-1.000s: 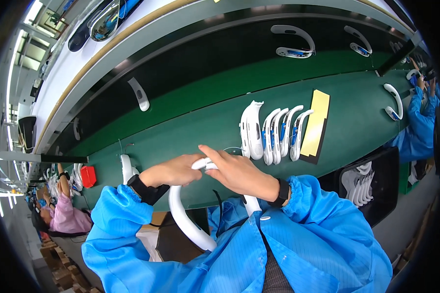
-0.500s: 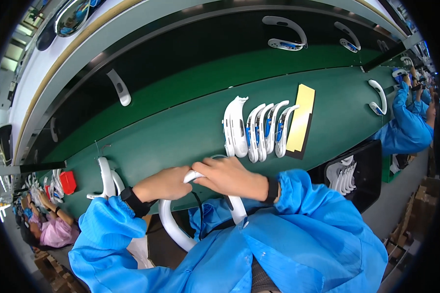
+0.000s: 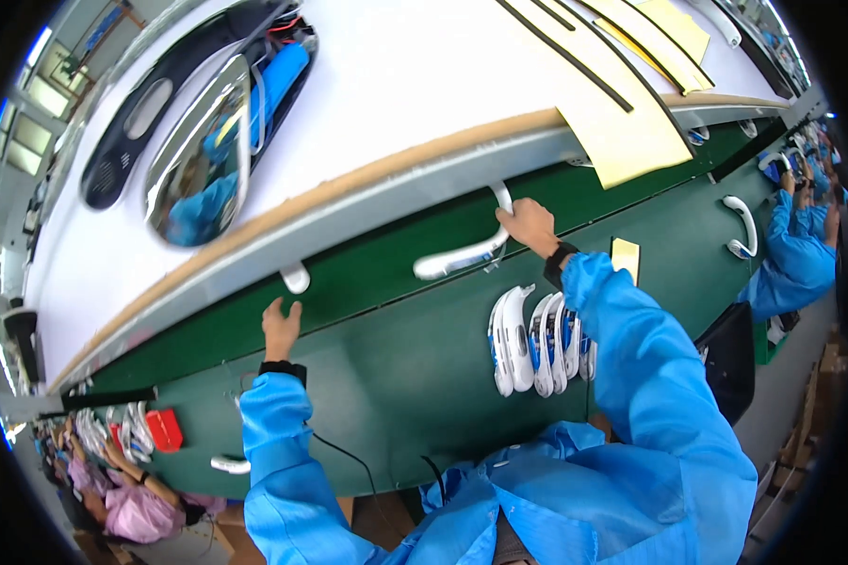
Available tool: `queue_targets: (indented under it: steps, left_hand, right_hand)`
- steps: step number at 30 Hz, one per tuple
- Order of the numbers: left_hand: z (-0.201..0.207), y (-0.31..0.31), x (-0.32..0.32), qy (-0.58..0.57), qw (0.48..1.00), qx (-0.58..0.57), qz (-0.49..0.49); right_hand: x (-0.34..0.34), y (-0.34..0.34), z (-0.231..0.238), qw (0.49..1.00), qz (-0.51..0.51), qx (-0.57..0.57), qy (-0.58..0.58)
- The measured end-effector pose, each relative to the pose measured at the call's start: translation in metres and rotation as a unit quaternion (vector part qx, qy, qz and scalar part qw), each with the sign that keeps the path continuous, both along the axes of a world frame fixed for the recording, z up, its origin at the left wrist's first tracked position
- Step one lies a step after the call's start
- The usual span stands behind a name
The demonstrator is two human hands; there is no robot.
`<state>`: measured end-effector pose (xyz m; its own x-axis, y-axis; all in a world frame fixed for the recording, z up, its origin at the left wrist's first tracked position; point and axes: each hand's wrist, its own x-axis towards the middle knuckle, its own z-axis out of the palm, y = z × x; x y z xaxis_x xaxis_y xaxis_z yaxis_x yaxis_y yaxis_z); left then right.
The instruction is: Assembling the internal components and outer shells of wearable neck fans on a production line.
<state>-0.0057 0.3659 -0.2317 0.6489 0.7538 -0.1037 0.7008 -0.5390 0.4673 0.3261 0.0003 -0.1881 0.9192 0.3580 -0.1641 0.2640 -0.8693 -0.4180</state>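
My right hand (image 3: 530, 226) reaches out over the dark green belt and is closed on a white curved U-shaped housing (image 3: 457, 260), gripping it near its bend. One arm of the housing points left, and its other end passes under the shelf edge. My left hand (image 3: 281, 330) is stretched forward with thumb and fingers apart, holding nothing. Just beyond its fingertips, the rounded end of another white piece (image 3: 296, 278) shows below the shelf; the rest is hidden. Several white curved shells (image 3: 511, 344), some with blue parts inside, stand in a row on the green worktop (image 3: 386, 377).
Above the belt runs a white shelf (image 3: 367, 113) with a wooden edge, holding dark curved shells (image 3: 127, 141) and yellow sheets (image 3: 622, 141). A red box (image 3: 165, 430) sits at left, a black bin (image 3: 728, 363) at right. Co-workers sit at both ends.
My hands have parted and moved forward from close to my body to the belt. The white housing has gone out with my right hand. The view has shifted, showing more shelf.
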Motion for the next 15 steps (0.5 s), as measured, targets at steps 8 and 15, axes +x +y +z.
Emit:
queue_targets:
  steps: [8, 15]
  left_hand:
    - [-0.102, 0.069, 0.059, -0.051, 0.983, 0.167, -0.052]
    - [-0.051, 0.026, 0.093, -0.019, 0.992, 0.08, -0.101]
  right_hand:
    - [0.019, -0.026, -0.055, 0.958, 0.062, 0.216, 0.177]
    - [-0.038, -0.227, 0.03, 0.998, -0.024, -0.046, 0.026]
